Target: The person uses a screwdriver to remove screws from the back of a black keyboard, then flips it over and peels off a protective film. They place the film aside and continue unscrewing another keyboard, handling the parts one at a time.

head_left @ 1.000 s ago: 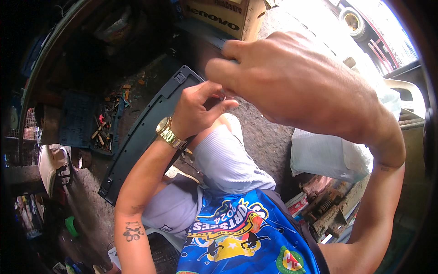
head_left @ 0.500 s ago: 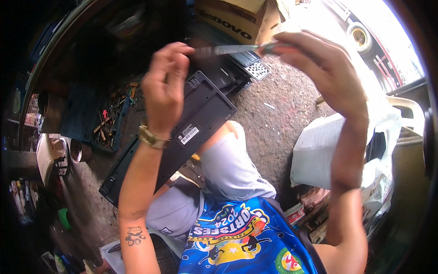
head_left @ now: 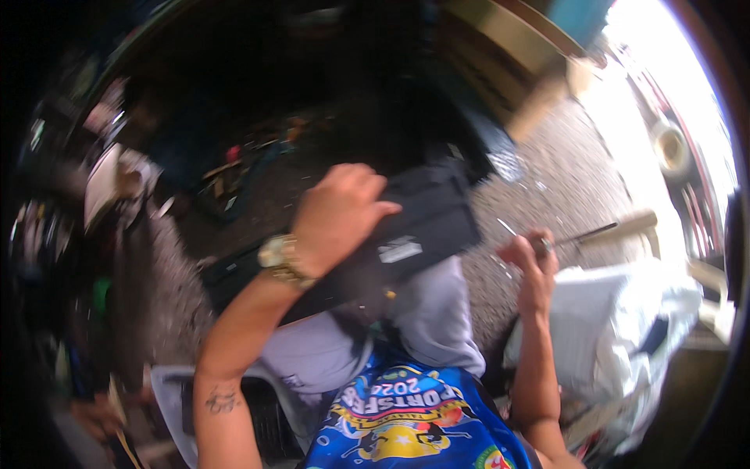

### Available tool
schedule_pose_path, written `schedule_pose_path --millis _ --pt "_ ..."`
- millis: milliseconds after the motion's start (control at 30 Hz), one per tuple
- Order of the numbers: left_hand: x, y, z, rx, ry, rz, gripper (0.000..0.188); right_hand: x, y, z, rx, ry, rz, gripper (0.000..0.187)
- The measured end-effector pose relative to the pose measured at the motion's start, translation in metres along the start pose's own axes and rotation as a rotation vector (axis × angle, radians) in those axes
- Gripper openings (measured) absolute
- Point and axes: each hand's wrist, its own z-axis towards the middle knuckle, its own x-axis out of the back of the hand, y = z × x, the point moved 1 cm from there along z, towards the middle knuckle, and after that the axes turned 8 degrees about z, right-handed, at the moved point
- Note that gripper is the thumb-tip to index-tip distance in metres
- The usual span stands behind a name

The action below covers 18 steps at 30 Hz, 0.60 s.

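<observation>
A black keyboard lies face down and slanting across my lap, its underside with a white label turned up. My left hand holds it by the far long edge, thumb on the underside and fingers curled over the edge. To the right of the keyboard and apart from it, my right hand is closed round a screwdriver. Its thin dark shaft points out to the right, and the fingers cover most of the handle. Motion blur softens the details.
White plastic sacking stands by my right forearm. A wooden handle shows just beyond the screwdriver's tip. Loose tools lie at the far left, and a cardboard box stands at the far right on the rough floor.
My hands, raised together at a long thin thing, have come apart. The left has dropped onto the keyboard; the right has swung down to the right with the screwdriver. The view has turned too.
</observation>
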Motion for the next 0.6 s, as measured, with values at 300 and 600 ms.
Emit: schedule_pose_path --millis 300,600 --pt "-0.019 0.008 -0.011 -0.060 0.327 0.227 0.007 -0.023 0.016 0.010 -0.163 -0.180 -0.065 0.039" --pt "-0.017 0.005 -0.013 -0.124 0.379 0.219 0.011 -0.044 0.032 0.023 -0.549 -0.295 0.474 0.032"
